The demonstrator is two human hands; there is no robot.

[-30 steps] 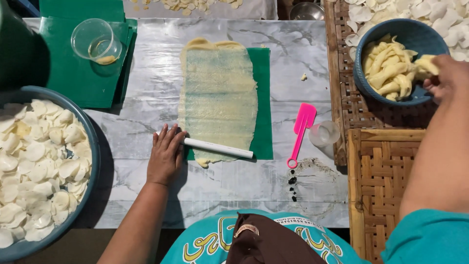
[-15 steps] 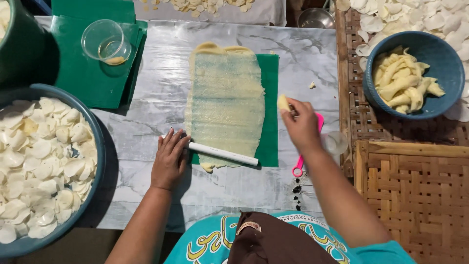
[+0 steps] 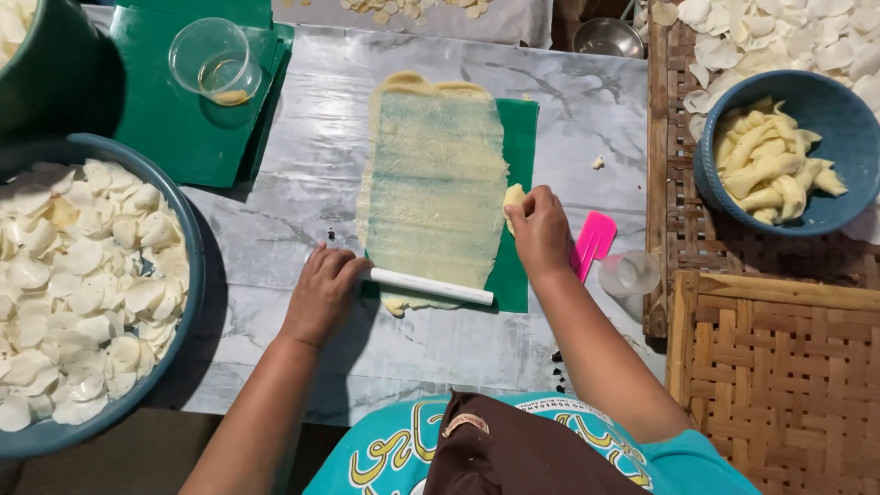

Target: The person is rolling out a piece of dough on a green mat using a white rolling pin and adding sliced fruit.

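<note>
A long thin sheet of pale yellow dough [image 3: 435, 183] lies rolled flat on a green mat [image 3: 518, 137] on the marble-look table. A white rolling rod [image 3: 426, 286] rests across the sheet's near end. My left hand [image 3: 321, 293] lies flat on the rod's left end. My right hand [image 3: 539, 229] holds a small piece of yellow dough [image 3: 513, 195] at the sheet's right edge, over the mat.
A pink spatula [image 3: 594, 240] and a small clear cup [image 3: 628, 273] sit right of my hand. A blue bowl of dough strips [image 3: 779, 165] stands on woven trays [image 3: 779, 367]. A big bowl of white round chips [image 3: 78, 284] sits left; green mats and a plastic cup [image 3: 213, 62] lie behind.
My right hand came back from the blue bowl with a piece of dough and now sits at the sheet's right edge. My left hand stayed on the rod.
</note>
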